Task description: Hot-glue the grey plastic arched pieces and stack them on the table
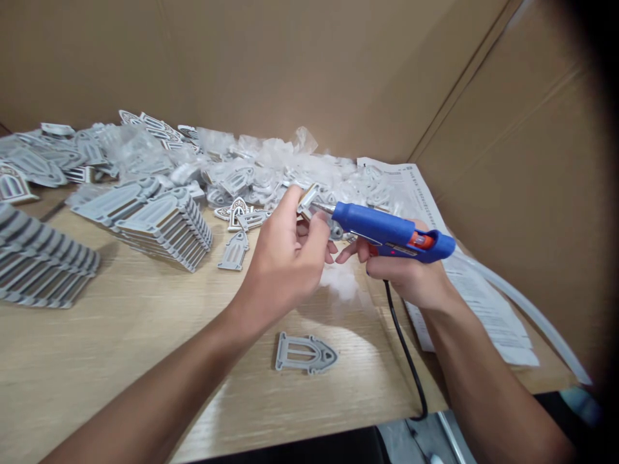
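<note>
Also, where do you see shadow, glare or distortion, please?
Head view: soft shadow on the pale wooden table beyond the lone flat grey arched plastic piece; glare near the table's front edge; grey plastic stack at far left looks stretched and soft; right border fades to black.

We look over a pale wooden table (120, 316), closed in by a brown far panel (290, 71) and a brown right panel (536, 193).

Both panels look like cardboard to us; the far one carries a faint upright crease toward its left, the right one a slanting crease high up, and they meet along a slanting seam. A soft shadow dims the far panel near that seam. We see fine grain running across the table, and light laying a pale sheen on its near part. Below the near edge, we make out a black area (333, 446) and, farther right, a grey surface (403, 441) too unclear to identify.
</note>
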The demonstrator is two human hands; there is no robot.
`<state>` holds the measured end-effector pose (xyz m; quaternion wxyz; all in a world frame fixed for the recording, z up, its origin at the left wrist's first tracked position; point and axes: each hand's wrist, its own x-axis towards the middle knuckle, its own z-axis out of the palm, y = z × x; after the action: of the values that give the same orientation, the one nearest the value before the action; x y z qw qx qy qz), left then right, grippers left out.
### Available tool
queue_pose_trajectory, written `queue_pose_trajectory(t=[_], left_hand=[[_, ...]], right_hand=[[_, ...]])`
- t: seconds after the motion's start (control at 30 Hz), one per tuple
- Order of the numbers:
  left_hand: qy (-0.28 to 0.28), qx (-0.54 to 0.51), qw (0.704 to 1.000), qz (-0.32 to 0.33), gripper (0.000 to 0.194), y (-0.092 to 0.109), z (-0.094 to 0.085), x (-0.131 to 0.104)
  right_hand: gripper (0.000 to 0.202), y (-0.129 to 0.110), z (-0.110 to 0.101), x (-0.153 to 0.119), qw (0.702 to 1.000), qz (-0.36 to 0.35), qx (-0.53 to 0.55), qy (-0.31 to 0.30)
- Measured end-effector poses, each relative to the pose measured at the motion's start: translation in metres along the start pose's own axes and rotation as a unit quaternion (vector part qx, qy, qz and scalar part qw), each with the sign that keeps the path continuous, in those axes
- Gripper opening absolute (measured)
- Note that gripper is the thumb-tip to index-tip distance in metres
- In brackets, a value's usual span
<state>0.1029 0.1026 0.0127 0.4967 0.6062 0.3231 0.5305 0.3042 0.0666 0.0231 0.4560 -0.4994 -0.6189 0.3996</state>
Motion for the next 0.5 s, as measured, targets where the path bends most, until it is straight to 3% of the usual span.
queue_pose_trajectory(t=[0.5], left_hand=[[0.026, 0.075, 0.997, 0.014, 0.030, -0.0069, -0.0029, -0.0028]], right_hand=[[0.020, -0.0077, 0.0060, -0.0009, 0.998, 0.041, 0.027, -0.025]])
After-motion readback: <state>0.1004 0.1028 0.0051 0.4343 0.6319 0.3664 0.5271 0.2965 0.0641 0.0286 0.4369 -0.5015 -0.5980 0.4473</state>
